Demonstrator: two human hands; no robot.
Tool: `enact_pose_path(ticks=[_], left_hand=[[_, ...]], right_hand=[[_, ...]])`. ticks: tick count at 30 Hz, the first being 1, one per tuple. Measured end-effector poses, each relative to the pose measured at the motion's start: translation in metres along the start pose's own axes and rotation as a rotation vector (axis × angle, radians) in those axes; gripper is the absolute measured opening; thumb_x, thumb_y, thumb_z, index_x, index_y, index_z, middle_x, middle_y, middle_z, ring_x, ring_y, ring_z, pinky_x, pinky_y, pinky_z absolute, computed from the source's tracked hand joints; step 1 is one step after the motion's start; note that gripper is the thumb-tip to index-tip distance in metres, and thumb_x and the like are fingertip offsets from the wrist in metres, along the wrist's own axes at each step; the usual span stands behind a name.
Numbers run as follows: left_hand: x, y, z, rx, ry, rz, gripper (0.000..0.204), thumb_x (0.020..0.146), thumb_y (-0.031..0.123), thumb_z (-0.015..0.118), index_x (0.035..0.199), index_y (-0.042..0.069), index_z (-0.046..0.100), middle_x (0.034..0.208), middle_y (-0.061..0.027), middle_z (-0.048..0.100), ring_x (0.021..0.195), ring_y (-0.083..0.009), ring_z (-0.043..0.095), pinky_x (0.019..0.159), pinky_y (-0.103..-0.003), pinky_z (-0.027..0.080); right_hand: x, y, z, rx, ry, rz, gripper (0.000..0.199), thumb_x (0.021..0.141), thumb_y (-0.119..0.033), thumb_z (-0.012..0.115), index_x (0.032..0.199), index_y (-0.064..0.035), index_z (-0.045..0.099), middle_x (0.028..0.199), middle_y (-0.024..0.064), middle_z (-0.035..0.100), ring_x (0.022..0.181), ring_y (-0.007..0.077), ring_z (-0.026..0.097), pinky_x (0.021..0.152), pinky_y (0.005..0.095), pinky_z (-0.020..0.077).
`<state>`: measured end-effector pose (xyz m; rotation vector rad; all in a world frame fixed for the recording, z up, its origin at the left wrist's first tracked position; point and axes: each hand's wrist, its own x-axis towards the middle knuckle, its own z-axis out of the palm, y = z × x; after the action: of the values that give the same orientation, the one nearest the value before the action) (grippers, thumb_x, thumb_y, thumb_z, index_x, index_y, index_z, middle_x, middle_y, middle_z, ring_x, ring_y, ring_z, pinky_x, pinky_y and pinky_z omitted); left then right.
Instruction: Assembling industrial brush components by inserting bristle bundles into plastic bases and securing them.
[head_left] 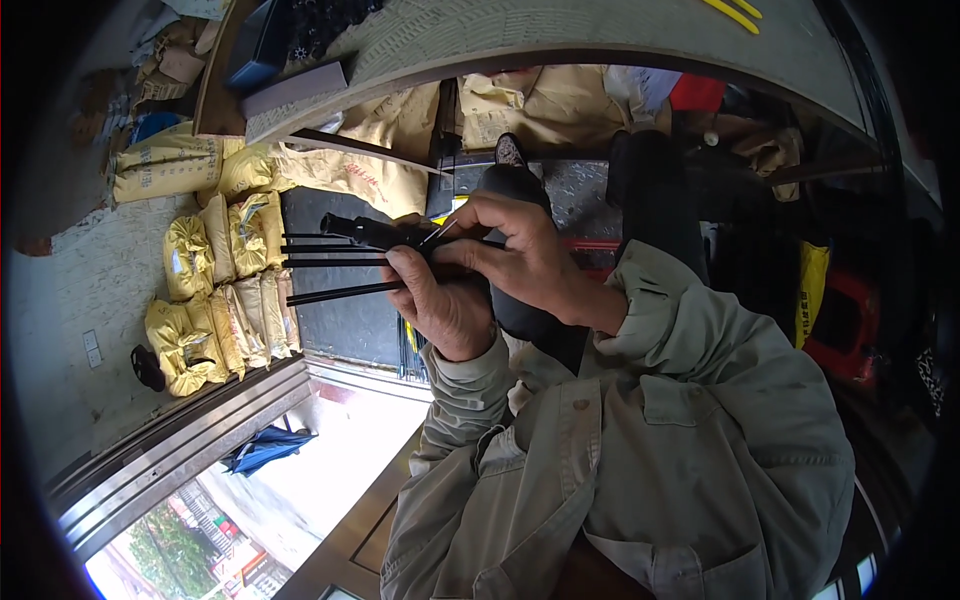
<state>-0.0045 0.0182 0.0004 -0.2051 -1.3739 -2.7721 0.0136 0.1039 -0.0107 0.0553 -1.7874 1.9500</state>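
Observation:
My left hand [442, 308] is closed around a black tubular part [368, 232] with a stepped end that points left. Several thin black rods [340, 263] stick out to the left from the same hand, roughly side by side below the tube. From the right, my right hand [525, 255] meets it, thumb and forefinger pinched at the tube's near end. A thin, shiny, wire-like piece [438, 232] slants out of that pinch across the tube. The fingers hide where the rods and the tube meet.
A workbench [600, 38] spans the far side, with yellow tool handles [735, 14] on top. Stuffed yellow-brown sacks [232, 250] line the left wall. A red chair [845, 325] stands at right. At lower left, an open blue umbrella [266, 450] lies beyond the doorway sill [180, 430].

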Motion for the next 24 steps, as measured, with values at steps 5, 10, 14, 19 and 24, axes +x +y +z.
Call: enact_pose_path(ticks=[5,10,14,19,24], left_hand=[[-0.004,0.000,0.003,0.100,0.003,0.041,0.036,0.090,0.032,0.048,0.104,-0.001,0.051,0.097,-0.0088,0.055,0.085,-0.0160,0.052,0.076,-0.029,0.044],[-0.003,-0.004,0.007,0.201,0.012,0.125,0.042,0.090,0.038,0.046,0.104,-0.002,0.049,0.094,-0.0098,0.054,0.084,-0.0163,0.051,0.075,-0.028,0.042],[-0.003,-0.001,0.014,0.231,0.008,0.099,0.047,0.090,0.043,0.043,0.104,-0.002,0.048,0.091,-0.0098,0.051,0.082,-0.0168,0.049,0.073,-0.028,0.041],[-0.003,-0.006,0.013,0.374,-0.035,0.142,0.044,0.093,0.041,0.034,0.093,-0.002,0.045,0.093,-0.0106,0.047,0.079,-0.0153,0.044,0.071,-0.027,0.037],[0.003,0.006,0.014,0.465,-0.290,0.204,0.053,0.088,0.054,0.036,0.090,0.001,0.042,0.079,-0.0067,0.040,0.072,-0.0161,0.040,0.068,-0.028,0.037]], right_hand=[[0.001,-0.002,-0.004,0.097,-0.040,0.058,0.013,0.072,-0.003,0.068,0.082,0.0013,0.061,0.077,0.0063,0.060,0.069,0.0085,0.056,0.060,0.0210,0.0452],[0.007,-0.007,-0.016,0.229,-0.158,0.211,0.013,0.072,-0.003,0.068,0.082,0.0008,0.061,0.077,0.0055,0.060,0.071,0.0060,0.056,0.059,0.0191,0.0448],[0.007,-0.015,-0.018,0.277,-0.187,0.253,0.012,0.071,-0.005,0.070,0.078,-0.0003,0.060,0.074,0.0029,0.058,0.067,0.0043,0.053,0.056,0.0174,0.0432],[-0.004,-0.022,-0.009,0.073,0.009,0.126,0.022,0.068,-0.005,0.072,0.083,-0.0025,0.055,0.086,0.0016,0.053,0.075,0.0052,0.049,0.064,0.0207,0.0417],[-0.005,-0.014,-0.010,0.296,-0.065,0.181,0.038,0.064,-0.004,0.074,0.092,-0.0053,0.048,0.098,0.0013,0.046,0.086,0.0072,0.045,0.074,0.0247,0.0380]])
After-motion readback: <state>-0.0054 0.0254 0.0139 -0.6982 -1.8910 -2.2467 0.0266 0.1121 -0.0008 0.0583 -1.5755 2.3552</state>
